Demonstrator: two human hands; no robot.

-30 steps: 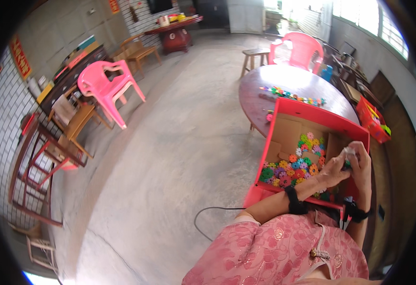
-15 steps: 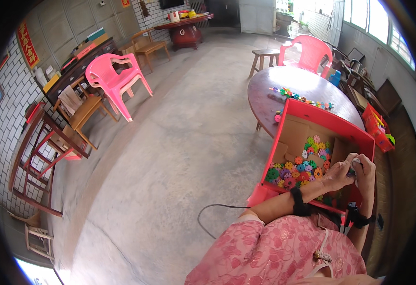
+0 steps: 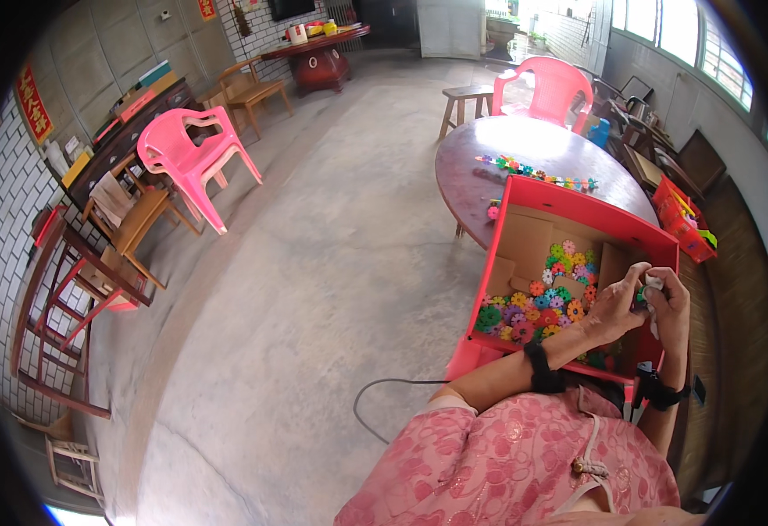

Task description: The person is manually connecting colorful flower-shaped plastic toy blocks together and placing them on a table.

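Note:
My left hand (image 3: 616,309) and my right hand (image 3: 671,309) meet over the right side of a red box (image 3: 484,289) with brown cardboard inside. Between their closed fingers sits a small green disc (image 3: 641,296), probably a notched one, mostly hidden. A white crumpled cloth or tissue (image 3: 655,282) shows at my right fingers, against the disc. In the box lie many colourful notched plastic discs (image 3: 542,309), flower-shaped, heaped toward the near left. Cardboard flaps (image 3: 526,238) stand around them.
Behind the box, a round dark table (image 3: 480,140) bears a chain of joined discs (image 3: 537,172). A pink chair (image 3: 546,92) and wooden stool (image 3: 464,101) stand beyond it. A red basket (image 3: 686,223) is at right. Another pink chair (image 3: 192,156) stands left. A black cable (image 3: 362,399) hangs near my left arm.
The view has shifted slightly, so the room appears a little further left. Both hands stay together over the box; their fingers have turned, showing more of the green disc and white cloth.

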